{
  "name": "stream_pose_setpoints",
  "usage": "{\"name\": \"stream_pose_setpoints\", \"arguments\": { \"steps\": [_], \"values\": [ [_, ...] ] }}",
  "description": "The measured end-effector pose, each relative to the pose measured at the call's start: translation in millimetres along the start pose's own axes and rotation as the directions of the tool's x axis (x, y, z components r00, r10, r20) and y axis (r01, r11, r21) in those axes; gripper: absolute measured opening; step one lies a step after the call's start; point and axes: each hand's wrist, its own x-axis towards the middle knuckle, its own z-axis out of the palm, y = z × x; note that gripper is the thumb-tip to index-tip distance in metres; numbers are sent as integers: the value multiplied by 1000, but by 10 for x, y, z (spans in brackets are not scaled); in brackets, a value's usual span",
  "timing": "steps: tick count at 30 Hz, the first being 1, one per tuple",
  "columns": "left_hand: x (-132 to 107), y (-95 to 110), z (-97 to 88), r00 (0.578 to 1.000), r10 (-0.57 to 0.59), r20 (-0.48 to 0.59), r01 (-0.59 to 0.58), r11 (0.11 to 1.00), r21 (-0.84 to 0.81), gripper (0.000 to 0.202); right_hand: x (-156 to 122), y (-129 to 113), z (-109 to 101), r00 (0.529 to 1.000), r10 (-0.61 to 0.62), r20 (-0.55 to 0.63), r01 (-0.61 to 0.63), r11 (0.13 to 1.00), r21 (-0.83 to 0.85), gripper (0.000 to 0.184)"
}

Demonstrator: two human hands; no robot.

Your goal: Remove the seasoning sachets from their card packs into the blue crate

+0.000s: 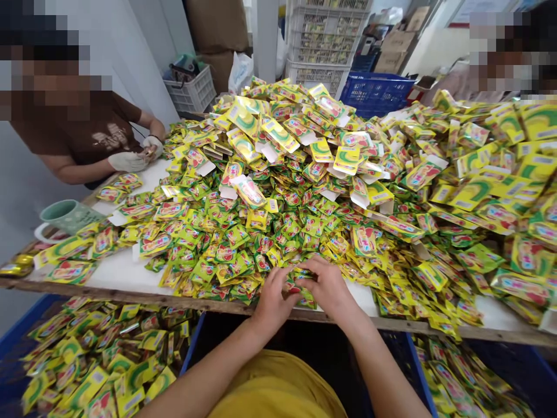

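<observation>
A big heap of yellow and green snack packets (331, 174) covers a white table (122, 268). My left hand (273, 297) and my right hand (327, 284) meet at the near edge of the table, fingers curled together around a small packet (294, 280) from the heap. Most of that packet is hidden by my fingers. Loose packets lie all around both hands.
A person in a brown shirt and white gloves (130, 159) works at the table's left end, another sits at the far right. A green mug (65, 216) stands at the left corner. Blue bins of packets (96, 360) sit under the table; white crates (324, 35) stand behind.
</observation>
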Motion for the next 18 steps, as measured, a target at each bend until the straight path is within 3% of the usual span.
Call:
{"name": "stream_pose_setpoints", "arguments": {
  "steps": [2, 4, 8, 11, 15, 18],
  "values": [
    [0, 9, -81, 997, -55, 59, 64, 986, -156, 32, 3, -36, 45, 996, -2, -91, 0, 1000, -15, 21],
    [11, 1, -177, 988, -101, 118, 130, 953, -272, 23, 3, -52, 113, 982, -98, -165, 91, 995, -46, 14],
    [14, -36, -323, 973, -148, 174, 210, 880, -426, 28, 19, -66, 241, 939, -259, -228, 258, 965, -35, 3],
    [-7, -61, -359, 967, -173, 188, 244, 844, -478, 34, 19, -131, 309, 942, -253, -220, 251, 967, -39, 6],
    [-42, -71, -376, 967, -197, 164, 252, 850, -463, 27, -38, -211, 332, 965, -255, -60, 244, 958, -150, 14],
    [-85, -49, -414, 960, -230, 160, 279, 825, -491, 29, -115, -154, 341, 981, -145, -132, 156, 985, 76, 14]
  ]
}}
